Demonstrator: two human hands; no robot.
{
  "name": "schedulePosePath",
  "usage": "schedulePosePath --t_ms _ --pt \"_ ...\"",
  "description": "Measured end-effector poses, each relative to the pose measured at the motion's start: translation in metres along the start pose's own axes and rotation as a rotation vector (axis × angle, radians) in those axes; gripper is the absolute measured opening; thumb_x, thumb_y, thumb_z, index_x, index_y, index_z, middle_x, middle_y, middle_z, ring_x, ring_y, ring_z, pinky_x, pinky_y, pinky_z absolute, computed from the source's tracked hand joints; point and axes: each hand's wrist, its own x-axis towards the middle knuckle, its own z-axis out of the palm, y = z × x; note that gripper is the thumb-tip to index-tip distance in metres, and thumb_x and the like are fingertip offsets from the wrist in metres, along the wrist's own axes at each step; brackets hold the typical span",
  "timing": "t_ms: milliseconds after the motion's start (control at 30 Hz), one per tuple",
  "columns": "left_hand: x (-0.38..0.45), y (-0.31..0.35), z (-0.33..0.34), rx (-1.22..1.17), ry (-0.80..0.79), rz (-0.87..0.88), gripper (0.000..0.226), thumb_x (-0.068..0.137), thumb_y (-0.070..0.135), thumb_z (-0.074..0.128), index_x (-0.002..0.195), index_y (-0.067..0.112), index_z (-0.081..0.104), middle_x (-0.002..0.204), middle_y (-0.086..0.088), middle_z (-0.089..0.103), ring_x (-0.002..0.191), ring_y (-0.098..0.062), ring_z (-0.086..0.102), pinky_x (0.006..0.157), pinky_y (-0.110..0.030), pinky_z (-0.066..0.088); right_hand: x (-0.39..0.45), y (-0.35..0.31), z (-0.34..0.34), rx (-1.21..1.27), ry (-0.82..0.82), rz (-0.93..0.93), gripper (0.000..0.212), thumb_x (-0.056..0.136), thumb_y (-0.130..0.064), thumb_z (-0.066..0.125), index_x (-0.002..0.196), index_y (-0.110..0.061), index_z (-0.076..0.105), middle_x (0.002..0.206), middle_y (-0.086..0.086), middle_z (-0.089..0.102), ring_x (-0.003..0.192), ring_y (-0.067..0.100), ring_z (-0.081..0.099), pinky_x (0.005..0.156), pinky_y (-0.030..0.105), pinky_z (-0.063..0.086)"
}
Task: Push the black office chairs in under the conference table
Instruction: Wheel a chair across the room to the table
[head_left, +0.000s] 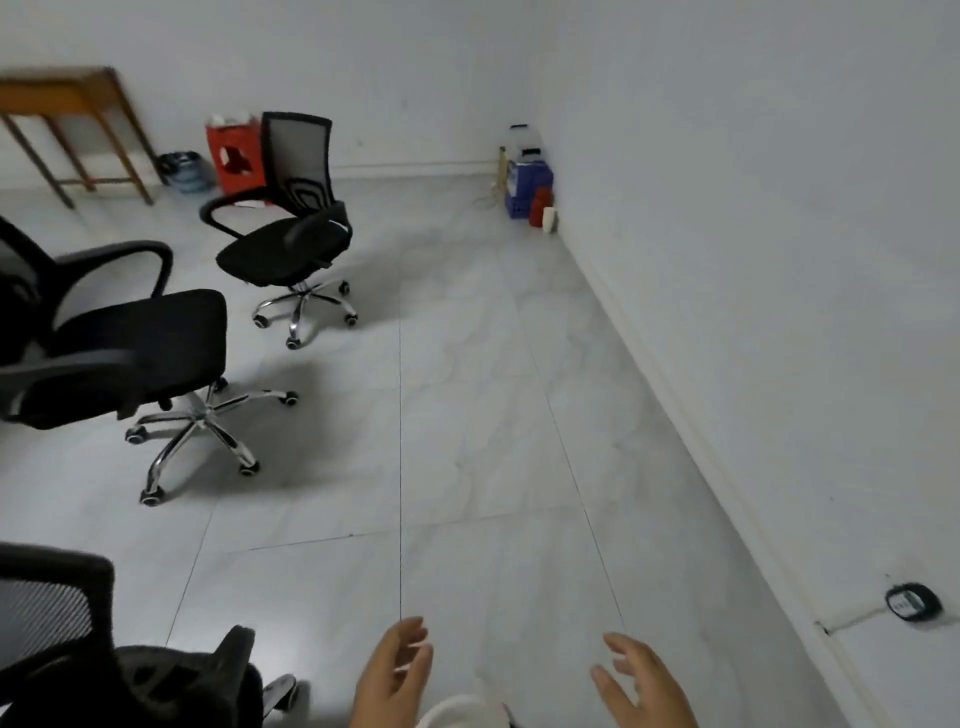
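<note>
Three black office chairs stand on the pale tiled floor at the left. The farthest chair (291, 228) has a mesh back and a chrome wheeled base. A second chair (130, 343) sits closer, cut off by the left edge. The nearest chair (104, 660) fills the bottom left corner. My left hand (395, 675) and my right hand (641, 686) hang low at the bottom centre, fingers apart, holding nothing and touching no chair. No conference table is in view.
A small wooden table (67, 104) stands at the back left wall, with a red box (234, 156) and a water jug (187, 171) beside it. Blue and red containers (527, 187) crowd the far corner. The white wall (753, 260) runs along the right, with a black wall fitting (911, 603).
</note>
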Motion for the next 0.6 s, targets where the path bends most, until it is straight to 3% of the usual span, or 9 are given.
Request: schedulePosePath --t_ms 100,200,300,433,600 --pt "0.056 0.024 0.0 -0.015 0.034 0.028 0.021 0.084 -0.007 0.055 0.1 0.007 0.058 0.092 -0.007 0.063 0.073 0.0 0.06 0.059 0.001 0.042 0.065 -0.041 -0.013 -0.003 -0.039 -0.059 0.035 0.081 -0.009 0.064 0.115 -0.006 0.056 0.112 0.01 0.055 0.093 0.015 0.053 0.088 0.026 0.039" --pt "0.099 0.041 -0.004 -0.037 0.125 0.038 0.024 0.085 -0.003 0.055 0.098 0.018 0.056 0.093 0.003 0.062 0.084 -0.006 0.058 0.062 0.001 0.043 0.125 -0.081 -0.012 -0.025 -0.088 -0.129 0.034 0.082 -0.009 0.064 0.114 -0.006 0.056 0.106 0.006 0.053 0.094 0.015 0.053 0.09 0.027 0.039" --pt "0.131 0.043 -0.007 -0.076 0.235 -0.011 0.026 0.086 0.001 0.055 0.096 0.024 0.055 0.095 0.009 0.061 0.087 -0.005 0.058 0.065 0.0 0.043 0.183 -0.117 0.009 -0.088 -0.242 -0.195 0.034 0.082 -0.011 0.063 0.115 -0.007 0.056 0.106 0.004 0.052 0.095 0.015 0.052 0.088 0.023 0.038" --pt "0.167 0.038 -0.013 -0.135 0.441 -0.165 0.024 0.085 -0.002 0.056 0.095 0.02 0.056 0.097 -0.001 0.061 0.082 -0.006 0.057 0.061 0.002 0.041 0.25 -0.162 0.046 -0.16 -0.43 -0.285 0.03 0.078 -0.01 0.068 0.105 -0.014 0.058 0.105 0.005 0.056 0.091 0.019 0.055 0.081 0.021 0.037" --pt "0.192 0.04 -0.039 -0.27 0.792 -0.351 0.022 0.085 -0.004 0.055 0.103 0.008 0.057 0.1 -0.009 0.061 0.081 -0.009 0.056 0.061 0.003 0.04 0.325 -0.24 0.097 -0.291 -0.739 -0.454 0.026 0.08 -0.013 0.067 0.101 -0.021 0.055 0.104 0.004 0.057 0.094 0.018 0.056 0.084 0.021 0.037"
